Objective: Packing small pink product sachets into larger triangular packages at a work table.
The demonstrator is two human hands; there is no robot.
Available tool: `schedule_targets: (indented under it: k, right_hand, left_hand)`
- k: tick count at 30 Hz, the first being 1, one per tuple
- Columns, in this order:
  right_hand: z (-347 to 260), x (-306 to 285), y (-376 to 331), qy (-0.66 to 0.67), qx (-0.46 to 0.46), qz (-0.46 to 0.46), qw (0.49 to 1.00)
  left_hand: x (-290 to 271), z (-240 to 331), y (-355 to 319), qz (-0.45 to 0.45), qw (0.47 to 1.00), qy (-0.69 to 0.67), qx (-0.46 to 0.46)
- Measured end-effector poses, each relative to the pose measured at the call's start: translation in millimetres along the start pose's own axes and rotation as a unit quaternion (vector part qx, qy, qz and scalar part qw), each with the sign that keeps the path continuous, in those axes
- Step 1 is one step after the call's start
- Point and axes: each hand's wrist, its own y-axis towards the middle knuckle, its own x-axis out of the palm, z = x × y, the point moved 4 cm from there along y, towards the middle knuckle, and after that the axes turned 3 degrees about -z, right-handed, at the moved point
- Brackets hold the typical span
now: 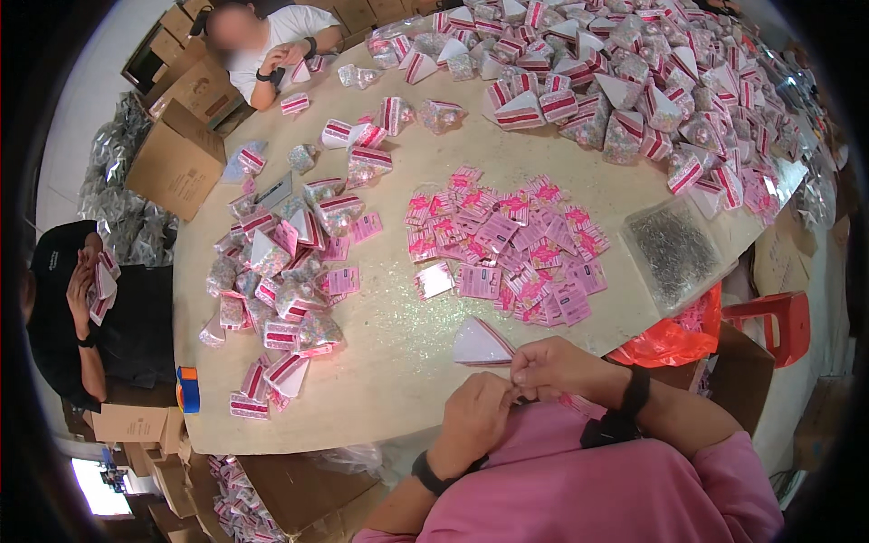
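Note:
At the table's near edge my left hand (477,414) and my right hand (554,369) meet, fingers pinched together. What sits between their fingertips is too small and covered to make out. A bit of pink printed card (576,404) shows just under my right hand. Close in front of my hands lies a cake-slice-shaped piece (482,343) with a white triangular top. Beyond it spreads a loose heap of pink printed cards (507,235). To the right of the cards stands a clear plastic tub (638,237) of small metal pins.
A big pile of bagged cake-slice pieces (625,81) covers the table's far right. A smaller pile (290,262) lies left, near a blue-and-orange tape dispenser (187,390). Two co-workers sit at left and far left. A red stool (778,326) and orange-red bag (674,339) are at right.

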Motion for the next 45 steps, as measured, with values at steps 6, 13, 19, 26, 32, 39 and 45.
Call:
schedule_targets:
  k: [6,13,19,26,32,39,45]
  right_hand:
    - [-8.5,8.7,0.1,-0.186,-0.149,0.063,0.969]
    - [-31.9,25.2,-14.2,-0.527,-0.327,0.089,0.779]
    - [-35.7,27.0,-18.3,-0.579,-0.35,0.105,0.728]
    - [-29.8,18.7,-18.1,-0.524,-0.38,0.149,0.748]
    - [-35.2,18.5,-20.2,-0.451,-0.342,0.15,0.811]
    - [-33.9,16.7,-21.6,-0.453,-0.332,0.161,0.812]
    - [-33.6,13.4,-21.7,-0.439,-0.337,0.174,0.814]
  left_hand:
    - [10.4,-22.1,-5.8,0.011,0.94,-0.252,-0.231]
    - [14.3,-26.5,-3.4,-0.017,0.747,-0.565,-0.351]
    - [16.9,-25.9,1.6,-0.013,0.734,-0.596,-0.325]
    - [7.3,-23.3,3.2,0.016,0.761,-0.573,-0.304]
    - [3.4,-16.9,2.2,0.004,0.848,-0.457,-0.27]
    - [-1.8,-29.0,-2.2,0.058,0.946,-0.252,-0.196]
    - [-22.6,-26.3,25.3,0.037,0.989,0.141,-0.022]
